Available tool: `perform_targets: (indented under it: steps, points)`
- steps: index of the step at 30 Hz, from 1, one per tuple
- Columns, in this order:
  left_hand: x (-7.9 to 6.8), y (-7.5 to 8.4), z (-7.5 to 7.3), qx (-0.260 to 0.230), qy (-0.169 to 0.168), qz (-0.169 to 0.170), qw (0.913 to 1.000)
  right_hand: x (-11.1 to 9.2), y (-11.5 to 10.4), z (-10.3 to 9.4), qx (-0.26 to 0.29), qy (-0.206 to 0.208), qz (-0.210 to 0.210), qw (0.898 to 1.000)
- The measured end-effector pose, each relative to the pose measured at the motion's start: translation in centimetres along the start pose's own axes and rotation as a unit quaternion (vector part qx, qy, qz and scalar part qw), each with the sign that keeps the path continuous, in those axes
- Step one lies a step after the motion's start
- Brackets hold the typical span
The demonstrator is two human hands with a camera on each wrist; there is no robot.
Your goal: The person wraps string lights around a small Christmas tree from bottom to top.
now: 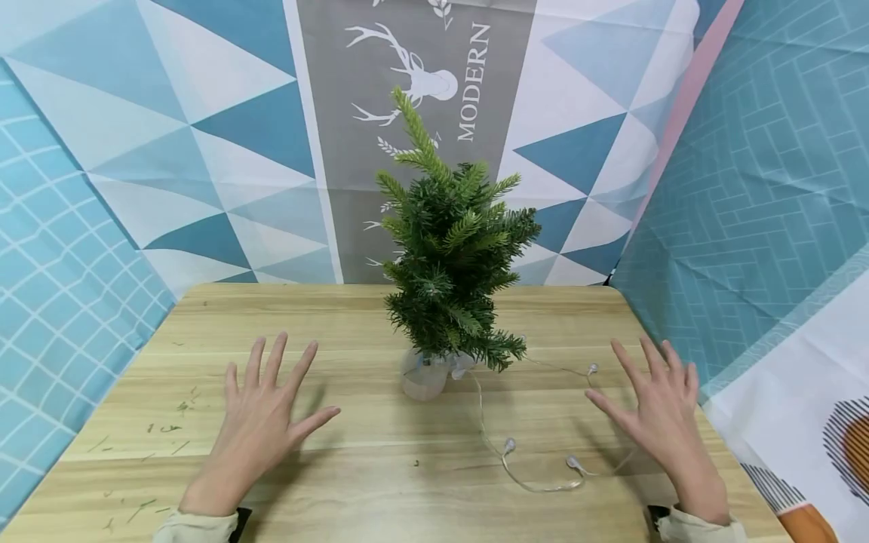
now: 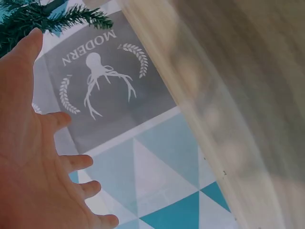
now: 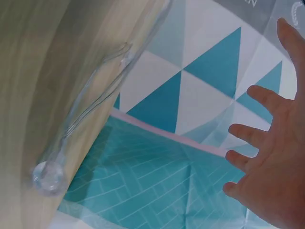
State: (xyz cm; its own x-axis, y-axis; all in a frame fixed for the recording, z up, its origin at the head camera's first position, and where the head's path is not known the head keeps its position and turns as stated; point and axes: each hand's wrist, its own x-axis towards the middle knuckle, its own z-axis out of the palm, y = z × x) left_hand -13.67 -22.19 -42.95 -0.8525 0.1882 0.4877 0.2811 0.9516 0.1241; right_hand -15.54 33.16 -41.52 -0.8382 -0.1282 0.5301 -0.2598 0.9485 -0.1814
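Observation:
A small artificial Christmas tree (image 1: 451, 264) stands upright at the middle of the table, on a pale, see-through round base (image 1: 424, 379). A clear string of lights (image 1: 483, 422) trails from the base toward the right, with small clear bulbs (image 1: 509, 445) along it. To the left of the tree, my left hand (image 1: 261, 411) is held with fingers spread and nothing in it. My right hand (image 1: 655, 418) is likewise spread and holds nothing, close to the right part of the light string. In the left wrist view, a green branch (image 2: 71, 19) shows beyond the thumb.
Bits of green needle (image 1: 170, 428) lie scattered on the left side of the wooden table (image 1: 380, 483). Patterned cloth (image 1: 224, 136) hangs behind the table, and blue cloths flank both sides. In the right wrist view, a clear disc-like piece (image 3: 48, 177) on a wire appears by the table edge.

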Motion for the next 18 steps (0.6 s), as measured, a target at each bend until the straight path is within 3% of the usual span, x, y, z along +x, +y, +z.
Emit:
perform_targets:
  steps: [9,14,18]
  points:
    - [0.2,0.6,-0.9,0.01,0.002,0.013,0.9999,0.3,-2.1,-0.5,0.019,-0.014,-0.049,0.999]
    - [0.1,1.2,-1.3,0.013,-0.012,0.02,0.9996,0.7,-3.7,-0.4,0.004,-0.013,-0.089,0.996]
    - [0.2,1.7,-1.6,0.018,-0.016,0.031,0.9992,0.9,-4.9,-0.2,0.0,-0.022,-0.097,0.995]
